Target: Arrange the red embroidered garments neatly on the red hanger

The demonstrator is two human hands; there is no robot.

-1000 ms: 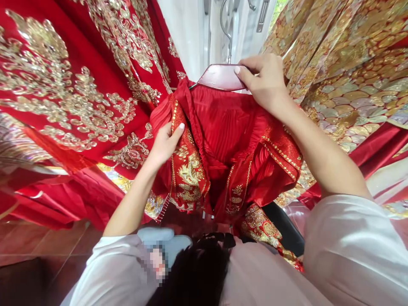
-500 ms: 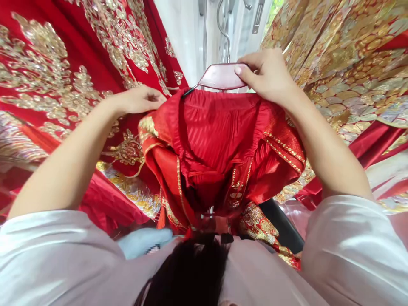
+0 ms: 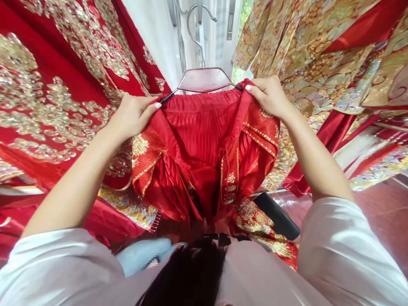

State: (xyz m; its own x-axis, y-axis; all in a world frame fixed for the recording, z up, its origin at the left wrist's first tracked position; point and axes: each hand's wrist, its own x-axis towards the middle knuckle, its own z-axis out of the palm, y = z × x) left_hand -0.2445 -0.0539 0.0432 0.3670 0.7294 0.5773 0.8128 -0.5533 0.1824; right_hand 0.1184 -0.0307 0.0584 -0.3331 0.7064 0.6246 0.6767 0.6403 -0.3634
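Both hands were pinching the red pleated skirt point(image 3: 204, 144) at its waistband: left hand point(image 3: 134, 114) and right hand point(image 3: 269, 95), fingers closed on the fabric, right under the pink hanger point(image 3: 204, 80), embroidered robes point(image 3: 63, 85) hanging alongside.

No legible text — anywhere.

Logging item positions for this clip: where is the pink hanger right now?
In the head view, the pink hanger sits top centre, between the left hand and right hand, carrying the red pleated skirt.
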